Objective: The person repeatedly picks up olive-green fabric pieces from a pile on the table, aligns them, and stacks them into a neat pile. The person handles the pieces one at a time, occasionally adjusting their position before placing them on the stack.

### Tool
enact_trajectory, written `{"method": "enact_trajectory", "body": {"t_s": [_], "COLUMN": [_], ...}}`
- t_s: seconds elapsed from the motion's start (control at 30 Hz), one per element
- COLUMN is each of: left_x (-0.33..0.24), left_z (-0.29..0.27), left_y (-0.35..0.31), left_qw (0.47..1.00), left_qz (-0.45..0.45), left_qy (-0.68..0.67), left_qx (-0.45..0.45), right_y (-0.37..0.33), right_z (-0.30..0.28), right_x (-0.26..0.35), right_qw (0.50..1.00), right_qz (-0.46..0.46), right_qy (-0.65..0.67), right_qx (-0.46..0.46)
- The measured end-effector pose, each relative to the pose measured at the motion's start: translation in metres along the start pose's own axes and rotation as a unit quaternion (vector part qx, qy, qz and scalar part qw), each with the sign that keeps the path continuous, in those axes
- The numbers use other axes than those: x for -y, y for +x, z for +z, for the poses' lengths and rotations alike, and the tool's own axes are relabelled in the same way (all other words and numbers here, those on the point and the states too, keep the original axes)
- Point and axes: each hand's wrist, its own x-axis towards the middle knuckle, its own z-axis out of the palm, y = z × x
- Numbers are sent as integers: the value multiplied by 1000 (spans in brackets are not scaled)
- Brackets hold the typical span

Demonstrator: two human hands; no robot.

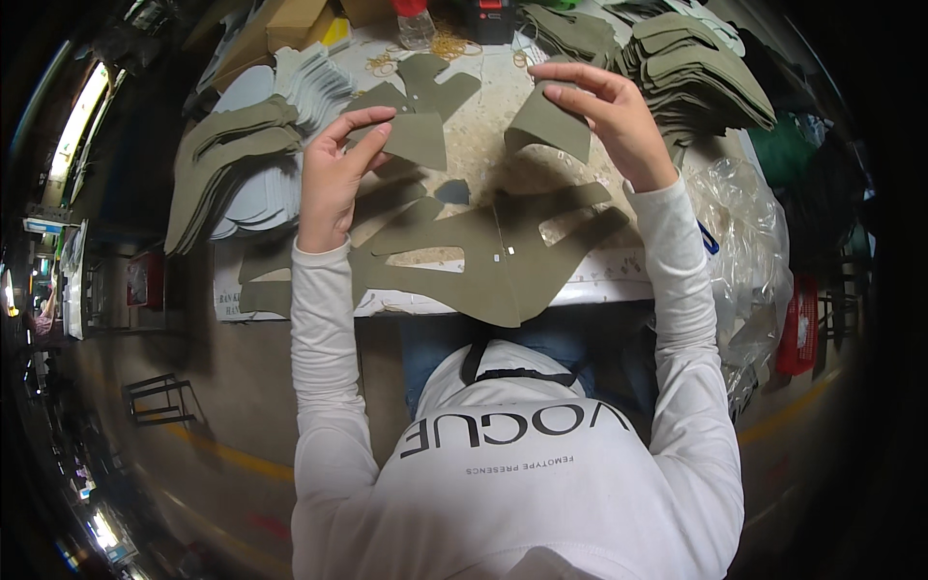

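My left hand (pixel 331 184) pinches a small olive-green cut panel (pixel 418 138) between thumb and fingers, above the table. In my right hand (pixel 626 124), a similar olive panel (pixel 549 128) is gripped by its upper edge, and it hangs bent downward. Below and between both hands lies a large olive piece (pixel 478 256) with long arms and cut-out openings, a line down its middle and small pale marks beside that line. Its lower tip sticks out past the table's near edge. More olive pieces (pixel 433 85) lie beyond it, and a small dark grey scrap (pixel 452 192) rests near the centre.
Stacks of olive pieces (pixel 227 155) and pale grey pieces (pixel 314 85) stand at the left, with another olive stack (pixel 694 72) at the far right. A clear plastic bag (pixel 746 251) hangs by the right edge. At the back are a red-capped bottle (pixel 416 31) and yellowish rubber bands (pixel 450 44).
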Motion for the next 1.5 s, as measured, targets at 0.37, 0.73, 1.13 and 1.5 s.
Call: {"method": "enact_trajectory", "body": {"t_s": [0.37, 0.73, 1.13, 1.5], "left_x": [33, 76, 79, 41], "left_z": [42, 68, 76, 38], "left_y": [-114, -155, -183, -165], "left_qw": [996, 994, 995, 972], "left_qz": [-73, -101, -80, -184], "left_qy": [-36, -35, 42, 144], "left_qx": [21, -31, -41, 18], "right_y": [-112, -160, -186, -192], "right_z": [39, 68, 83, 78], "right_x": [-44, -77, -78, -48], "right_qw": [979, 974, 980, 895], "right_qz": [83, 129, 95, 65], "right_qy": [74, 58, -61, -436], "right_qx": [-168, -176, -161, -71]}}
